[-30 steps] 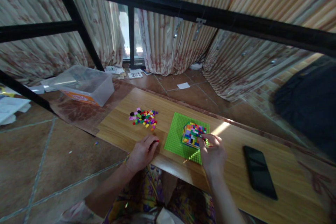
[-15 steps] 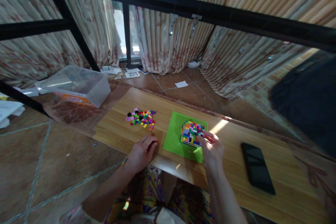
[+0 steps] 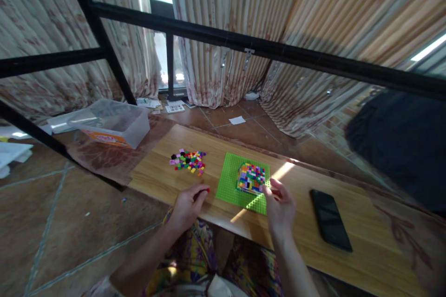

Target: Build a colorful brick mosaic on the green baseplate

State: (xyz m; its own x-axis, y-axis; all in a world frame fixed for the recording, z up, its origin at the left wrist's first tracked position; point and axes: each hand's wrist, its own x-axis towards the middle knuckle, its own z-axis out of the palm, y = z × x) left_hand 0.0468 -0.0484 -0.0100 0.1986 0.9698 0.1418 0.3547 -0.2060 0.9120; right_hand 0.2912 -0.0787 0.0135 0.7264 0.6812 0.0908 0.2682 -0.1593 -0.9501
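Note:
My left hand (image 3: pixel 188 202) rests at the near edge of the table, its fingertips pinched on a small red toy brick (image 3: pixel 208 190). Right of it lies a green baseplate (image 3: pixel 227 176), bearing a low block of many-coloured toy bricks (image 3: pixel 251 177). My right hand (image 3: pixel 281 206) is at the near right corner of that block, thumb and forefinger apart with a gap between them. I see nothing held in it; whether the thumb tip touches the block I cannot tell. A pile of loose bricks (image 3: pixel 190 161) lies on the table left of the baseplate.
On the right part of the wooden table (image 3: pixel 299 227) lies a black phone (image 3: pixel 331 220). A clear plastic bin (image 3: pixel 134 127) stands beyond the table's left end. A black metal frame (image 3: pixel 209 32) crosses in front of the curtains (image 3: pixel 237 4). Papers (image 3: pixel 237 120) lie on the tiled floor.
My right hand has drawn back slightly from the brick block, its thumb and forefinger now more apart. The left hand keeps its red brick. The camera view has shifted a little.

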